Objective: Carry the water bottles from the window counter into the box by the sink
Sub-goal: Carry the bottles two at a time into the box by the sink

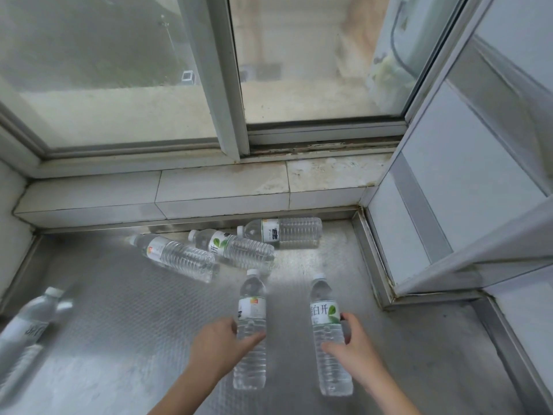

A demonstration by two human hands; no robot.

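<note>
I have both hands down over the patterned steel counter (pixel 125 319) under the window (pixel 149 70). My left hand (pixel 220 344) is curled round the middle of a clear water bottle with an orange-marked label (pixel 250 330), thumb across the near side and fingertips showing just past its left edge, so it has a proper hold on it. That bottle lies lengthwise with its white cap pointing away from me, beyond the knuckles. My right hand (pixel 354 344) is wrapped round a second bottle, the one with the green leaf label (pixel 327 333): thumb over the near ribbed part, fingers curving round its right side just below the label. This bottle also points cap-away and lies just to the right of the left hand's bottle, the two running roughly parallel with bare counter between them. Ahead of both hands, near the raised tiled sill (pixel 209 190), three more bottles lie on their sides: a leaf-label bottle (pixel 236 248) straight beyond my left hand, a plain-looking bottle (pixel 176 256) to its left and touching or nearly touching it, and a larger bottle (pixel 284 233) against the back edge, beyond the gap between my hands. Well off to the left of my left hand, at the frame's edge, another bottle (pixel 27 327) shows blurred. To the right of my right hand, the counter ends at a metal-framed panel (pixel 434 205).
</note>
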